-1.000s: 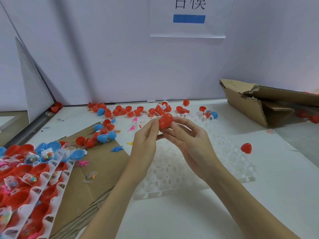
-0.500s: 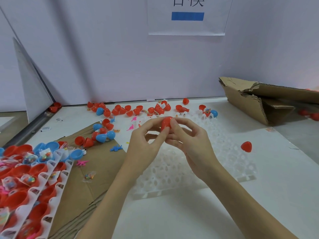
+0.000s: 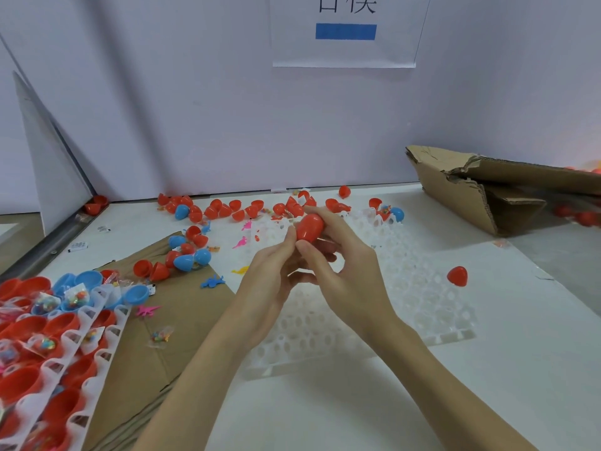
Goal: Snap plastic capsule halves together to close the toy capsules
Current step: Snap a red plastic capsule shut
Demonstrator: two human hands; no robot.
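Note:
A red egg-shaped capsule [image 3: 310, 226] is held up above the white plastic grid tray [image 3: 419, 288] in the middle of the table. My right hand [image 3: 344, 271] grips it from the right, fingers curled over its top and thumb under it. My left hand [image 3: 276, 275] pinches its lower left side with the fingertips. The capsule looks closed, tilted with its narrow end up and to the right. Loose red and blue capsule halves [image 3: 227, 209] lie scattered along the back of the table.
White trays with red and blue halves holding small toy bags [image 3: 48, 323] fill the left front. Flat cardboard [image 3: 182, 320] lies beside them. A torn cardboard box [image 3: 481, 187] lies at the back right. One red half [image 3: 457, 276] sits alone to the right of the grid tray.
Both hands pressed together around the red capsule, then shifted. The capsule now shows more fully between the fingers, tilted, with the right hand's fingers over its top.

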